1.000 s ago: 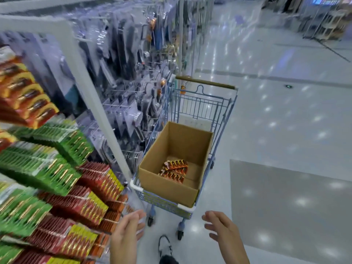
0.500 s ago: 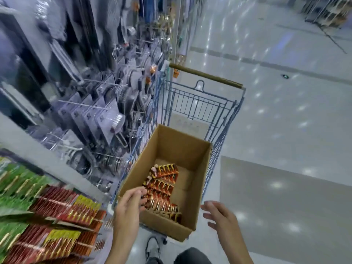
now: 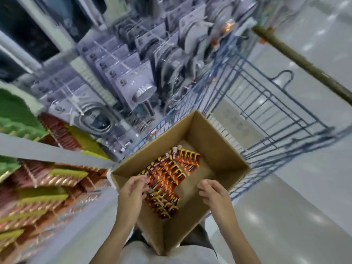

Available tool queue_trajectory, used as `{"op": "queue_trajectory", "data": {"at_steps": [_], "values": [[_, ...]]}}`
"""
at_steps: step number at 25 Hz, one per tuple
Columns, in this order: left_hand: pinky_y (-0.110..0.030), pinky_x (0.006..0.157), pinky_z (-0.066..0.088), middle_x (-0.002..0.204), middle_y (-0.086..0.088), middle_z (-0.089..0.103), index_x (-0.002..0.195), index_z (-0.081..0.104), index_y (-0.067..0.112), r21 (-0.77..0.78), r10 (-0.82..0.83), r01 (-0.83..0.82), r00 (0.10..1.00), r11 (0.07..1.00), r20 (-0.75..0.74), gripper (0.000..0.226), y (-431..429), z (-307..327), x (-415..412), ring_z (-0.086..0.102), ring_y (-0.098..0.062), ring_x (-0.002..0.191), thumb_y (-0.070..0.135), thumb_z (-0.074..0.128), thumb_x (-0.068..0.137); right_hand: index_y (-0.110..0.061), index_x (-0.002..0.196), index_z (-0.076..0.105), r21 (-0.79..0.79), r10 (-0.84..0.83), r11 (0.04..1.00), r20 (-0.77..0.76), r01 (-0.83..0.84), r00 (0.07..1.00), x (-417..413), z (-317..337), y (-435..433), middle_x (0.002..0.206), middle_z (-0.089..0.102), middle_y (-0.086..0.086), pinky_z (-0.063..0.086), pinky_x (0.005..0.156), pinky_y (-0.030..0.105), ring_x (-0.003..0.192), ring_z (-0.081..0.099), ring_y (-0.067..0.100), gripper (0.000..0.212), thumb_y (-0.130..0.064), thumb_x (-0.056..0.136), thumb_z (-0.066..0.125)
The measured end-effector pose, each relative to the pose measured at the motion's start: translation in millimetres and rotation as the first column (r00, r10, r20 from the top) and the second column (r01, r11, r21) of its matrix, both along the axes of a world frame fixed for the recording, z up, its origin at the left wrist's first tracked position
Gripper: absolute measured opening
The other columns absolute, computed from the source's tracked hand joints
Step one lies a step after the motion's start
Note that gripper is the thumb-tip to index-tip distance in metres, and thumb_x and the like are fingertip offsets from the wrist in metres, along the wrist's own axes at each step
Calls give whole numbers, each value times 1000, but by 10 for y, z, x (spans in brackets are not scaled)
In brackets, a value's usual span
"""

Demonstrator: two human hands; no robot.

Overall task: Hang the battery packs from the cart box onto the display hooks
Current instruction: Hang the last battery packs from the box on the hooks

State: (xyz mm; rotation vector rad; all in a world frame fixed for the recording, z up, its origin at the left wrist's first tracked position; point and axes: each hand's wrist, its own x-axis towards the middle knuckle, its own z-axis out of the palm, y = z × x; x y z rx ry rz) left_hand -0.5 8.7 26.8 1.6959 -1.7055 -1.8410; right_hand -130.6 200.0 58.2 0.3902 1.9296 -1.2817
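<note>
A person leans over an open cardboard box (image 3: 215,147) that sits inside a blue wire cart (image 3: 270,111) in a shop aisle, both hands lowered into the box. The battery packs (image 3: 171,174), red, black and yellow cards, lie loose in an overlapping heap on the box floor, running from near the far wall toward the near left corner. The left hand (image 3: 133,189) reaches in over the left wall of the box, its fingers curled at the edge of the heap and touching the top cards; whether it is actually grasping a pack cannot be told through the blur. The right hand (image 3: 213,193) hovers inside the box to the right of the heap, fingers bent loosely and spread, grasping nothing and apart from the packs. The cart's brown handle bar (image 3: 304,63) crosses the upper right corner. To the left of the cart, a display rack (image 3: 43,180) carries rows of red, yellow and green packs on hooks, with a grey upright post (image 3: 47,151) slanting across it. Beyond these hang grey carded goods (image 3: 133,79), blurred and hard to identify. The pale, glossy floor (image 3: 295,197) reflects ceiling lights to the right of the cart.
</note>
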Motion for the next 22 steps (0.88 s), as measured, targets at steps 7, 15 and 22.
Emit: {"op": "queue_trajectory", "data": {"at_steps": [7,15,22], "values": [[-32,85,58,112,-3,72,112,68,19,223,301,-343,932,912,202,13,548,-976,-630,70,-19,103,17,58,105,-30,100,70,88,310,946,36,-312,950,-963,-622,15,101,72,-7,52,99,39,102,67,13,13,-32,102,57],[-37,97,51,130,-7,65,133,61,8,165,382,-475,833,864,400,32,514,-2415,-1431,63,-34,119,16,60,102,-32,100,72,152,400,897,116,-415,909,-1345,-1000,100,101,74,-11,50,102,39,103,67,12,12,-34,99,61],[-44,101,51,131,-13,65,141,51,13,32,332,-406,787,913,520,48,569,-3023,-1563,60,-37,124,21,70,97,-27,102,72,117,410,896,154,-429,899,-1455,-1050,109,103,74,-6,47,83,25,101,66,12,11,-31,97,63]]}}
